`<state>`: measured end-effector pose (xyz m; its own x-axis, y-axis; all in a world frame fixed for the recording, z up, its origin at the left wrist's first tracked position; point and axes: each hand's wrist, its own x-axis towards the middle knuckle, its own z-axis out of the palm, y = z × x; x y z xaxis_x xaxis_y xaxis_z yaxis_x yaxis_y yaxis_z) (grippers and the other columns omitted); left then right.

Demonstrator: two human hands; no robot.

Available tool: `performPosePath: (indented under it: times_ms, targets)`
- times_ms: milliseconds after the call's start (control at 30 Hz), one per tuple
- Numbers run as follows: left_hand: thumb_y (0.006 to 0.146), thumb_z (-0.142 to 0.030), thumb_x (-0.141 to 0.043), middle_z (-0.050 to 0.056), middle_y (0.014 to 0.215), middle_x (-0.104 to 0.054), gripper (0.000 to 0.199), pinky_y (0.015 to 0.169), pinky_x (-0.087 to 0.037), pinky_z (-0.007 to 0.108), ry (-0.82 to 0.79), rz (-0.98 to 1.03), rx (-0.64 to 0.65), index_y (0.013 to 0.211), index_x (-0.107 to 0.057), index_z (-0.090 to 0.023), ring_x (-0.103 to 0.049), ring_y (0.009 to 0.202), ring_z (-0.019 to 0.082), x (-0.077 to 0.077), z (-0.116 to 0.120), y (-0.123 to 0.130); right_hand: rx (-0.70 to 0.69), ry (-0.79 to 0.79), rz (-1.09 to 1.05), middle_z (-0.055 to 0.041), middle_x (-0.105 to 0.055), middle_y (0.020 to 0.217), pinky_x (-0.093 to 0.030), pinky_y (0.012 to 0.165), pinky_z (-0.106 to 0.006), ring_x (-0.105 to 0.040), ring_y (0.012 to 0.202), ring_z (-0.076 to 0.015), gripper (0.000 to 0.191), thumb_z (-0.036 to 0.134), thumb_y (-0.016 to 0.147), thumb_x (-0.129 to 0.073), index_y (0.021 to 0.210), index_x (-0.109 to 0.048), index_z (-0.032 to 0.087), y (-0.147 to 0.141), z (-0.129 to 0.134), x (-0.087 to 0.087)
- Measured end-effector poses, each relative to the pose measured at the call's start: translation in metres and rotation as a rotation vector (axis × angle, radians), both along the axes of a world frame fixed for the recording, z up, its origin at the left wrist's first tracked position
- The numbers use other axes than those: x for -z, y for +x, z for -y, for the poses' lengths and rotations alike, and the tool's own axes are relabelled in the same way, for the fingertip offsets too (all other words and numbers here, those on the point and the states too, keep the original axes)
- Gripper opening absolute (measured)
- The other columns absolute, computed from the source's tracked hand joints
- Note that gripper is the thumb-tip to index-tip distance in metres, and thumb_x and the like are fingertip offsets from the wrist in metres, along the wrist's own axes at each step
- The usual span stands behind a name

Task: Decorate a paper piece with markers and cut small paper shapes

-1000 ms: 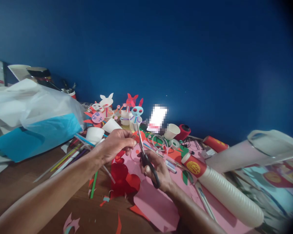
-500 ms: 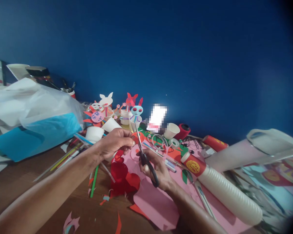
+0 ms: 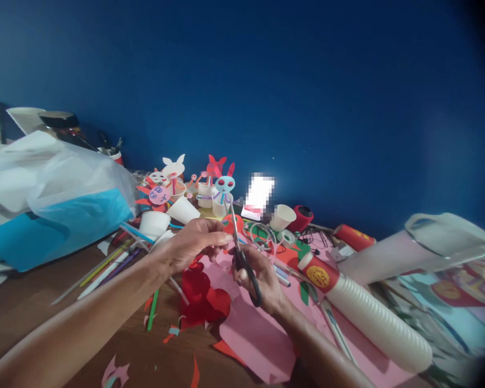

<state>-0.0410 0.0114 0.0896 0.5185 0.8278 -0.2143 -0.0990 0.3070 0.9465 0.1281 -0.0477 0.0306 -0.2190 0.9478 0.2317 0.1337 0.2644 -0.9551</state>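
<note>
My right hand (image 3: 264, 275) is closed around the dark handles of a pair of scissors (image 3: 248, 275), whose silver blades point up and away from me. Between the thumb and fingers of my left hand (image 3: 198, 242) is a small piece of red-orange paper (image 3: 235, 224), partly hidden by the fingers and the blades. The blades cross the paper; whether they bite into it I cannot tell. Below the hands lie pink paper (image 3: 258, 337) and dark red paper (image 3: 196, 293) with rounded cut edges.
Paper-cup figures with cut-out heads, including a light blue face (image 3: 225, 184), stand behind the hands. A long stack of paper cups (image 3: 375, 307) lies at right. A plastic bag (image 3: 81, 167) fills the left. Straws (image 3: 153, 310), paper scraps and a lit phone (image 3: 259, 195) are around.
My left thumb has shifted slightly right along the red-orange paper, and the scissors have turned a little. The whole view has moved slightly.
</note>
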Motion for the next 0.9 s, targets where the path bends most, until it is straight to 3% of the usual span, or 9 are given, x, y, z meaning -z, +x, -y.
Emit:
performPosePath:
  times_ms: [267,667,900]
  targets:
    - [0.062,-0.014,-0.06,-0.002,0.052,-0.053,0.005,0.045,-0.038,0.02,0.049,0.0,-0.07,0.061,-0.055,-0.012,-0.046,0.042,0.006,0.001,0.002,0.002,-0.004,-0.005,0.041,-0.0026,-0.053,0.073,-0.043,0.062,-0.029,-0.05,0.07,-0.0168,0.039,0.044,0.072,-0.057,0.102,-0.052,0.019,-0.002,0.002,-0.001]
    - [0.06,-0.01,-0.053,-0.003,0.049,-0.049,0.004,0.044,-0.037,0.02,0.133,-0.106,-0.017,0.057,-0.054,-0.013,-0.045,0.041,0.006,-0.004,-0.002,-0.005,-0.03,0.028,0.116,-0.0031,-0.055,0.079,-0.042,0.064,-0.028,-0.05,0.068,-0.015,0.036,0.042,0.072,-0.057,0.099,-0.056,0.019,-0.001,0.001,-0.004]
    - [0.058,-0.01,-0.052,-0.003,0.043,-0.052,0.003,0.04,-0.035,0.019,0.122,-0.163,0.053,0.057,-0.053,-0.012,-0.046,0.039,0.007,-0.009,-0.007,-0.01,-0.085,0.025,0.12,-0.0025,-0.054,0.073,-0.042,0.062,-0.028,-0.049,0.064,-0.0146,0.042,0.05,0.07,-0.055,0.095,-0.056,0.017,0.0,0.0,-0.007]
